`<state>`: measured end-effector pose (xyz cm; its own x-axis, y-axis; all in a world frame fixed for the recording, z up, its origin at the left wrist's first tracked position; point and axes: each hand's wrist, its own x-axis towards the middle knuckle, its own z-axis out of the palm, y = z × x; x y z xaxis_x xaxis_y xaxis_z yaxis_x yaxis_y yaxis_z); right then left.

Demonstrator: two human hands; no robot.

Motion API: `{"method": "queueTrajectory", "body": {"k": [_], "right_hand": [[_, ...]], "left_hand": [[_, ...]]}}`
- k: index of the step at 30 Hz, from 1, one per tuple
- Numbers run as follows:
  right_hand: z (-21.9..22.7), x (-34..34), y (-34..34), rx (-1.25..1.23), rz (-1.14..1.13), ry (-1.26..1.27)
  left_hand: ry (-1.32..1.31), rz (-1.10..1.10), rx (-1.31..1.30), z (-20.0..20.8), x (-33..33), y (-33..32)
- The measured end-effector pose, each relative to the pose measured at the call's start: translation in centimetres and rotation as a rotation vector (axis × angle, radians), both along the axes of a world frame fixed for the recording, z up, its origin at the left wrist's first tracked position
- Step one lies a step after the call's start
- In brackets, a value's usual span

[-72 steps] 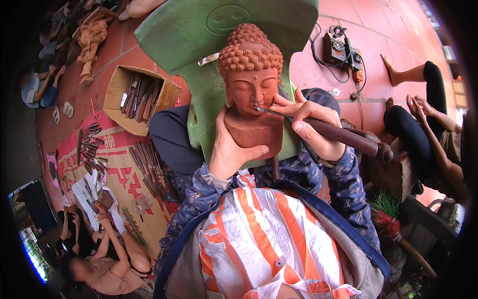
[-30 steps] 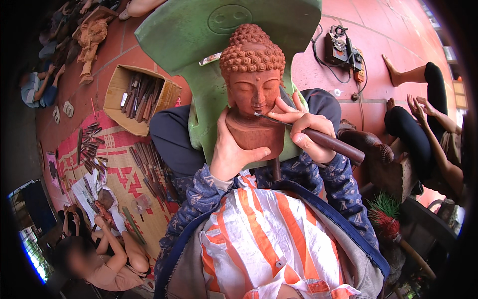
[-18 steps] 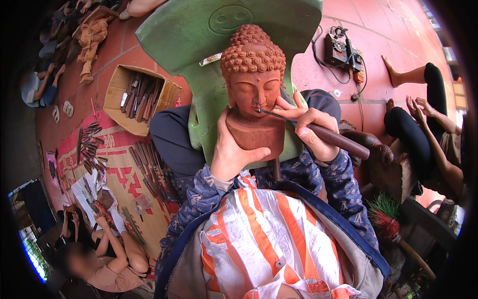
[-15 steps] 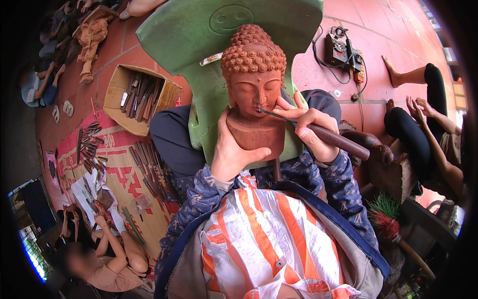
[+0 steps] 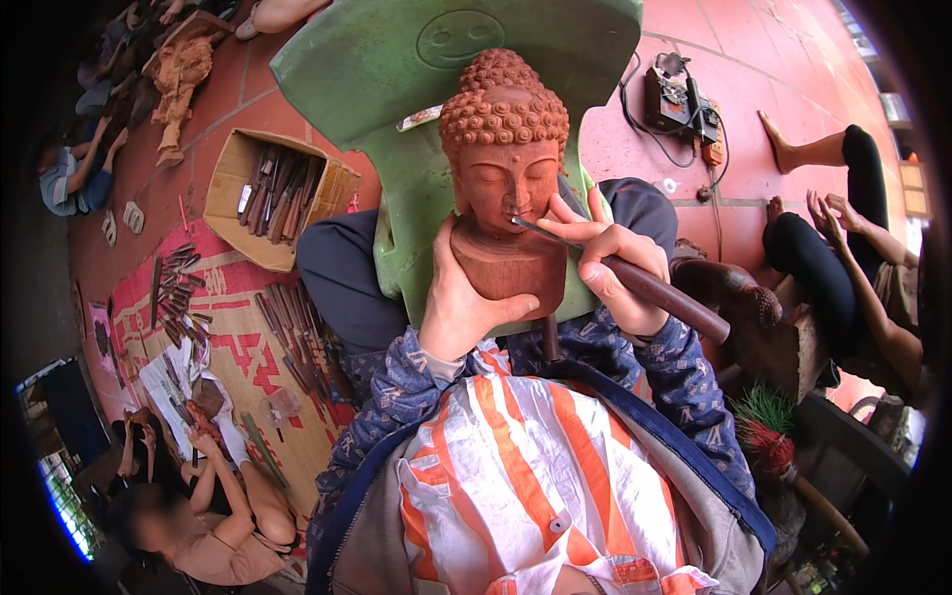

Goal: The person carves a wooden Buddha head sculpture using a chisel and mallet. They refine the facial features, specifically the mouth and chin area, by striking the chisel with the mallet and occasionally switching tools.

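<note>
We find the right grip (image 5: 625, 276) closed around a carving tool (image 5: 672, 297), its tip at the lips. The left grip (image 5: 466, 302), curved part-open, clasps the base of the wooden head (image 5: 508, 178), at the green chair's (image 5: 342, 84) near edge. Since half a second ago, the handle has swung nearer the wearer, steepening the blade's angle.

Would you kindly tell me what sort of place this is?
Probably a wood-carving workshop: a chisel-like tool is held at a carved wooden head, a cardboard box holds similar tools, and more tools lie on a mat.
</note>
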<state>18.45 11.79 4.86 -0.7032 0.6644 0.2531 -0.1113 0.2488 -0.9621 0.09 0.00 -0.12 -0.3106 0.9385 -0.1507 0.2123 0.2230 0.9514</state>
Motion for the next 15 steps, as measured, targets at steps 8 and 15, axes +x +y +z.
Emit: {"method": "queueTrajectory", "body": {"k": [8,15], "right_hand": [[0.1,-0.3,-0.7,0.132,0.027,-0.033],[-0.6,0.4,0.5,0.006,0.057,0.047]], "left_hand": [[0.026,0.025,-0.038,0.7,0.0,0.2],[-0.019,0.010,0.002,0.0,-0.1,0.2]]}}
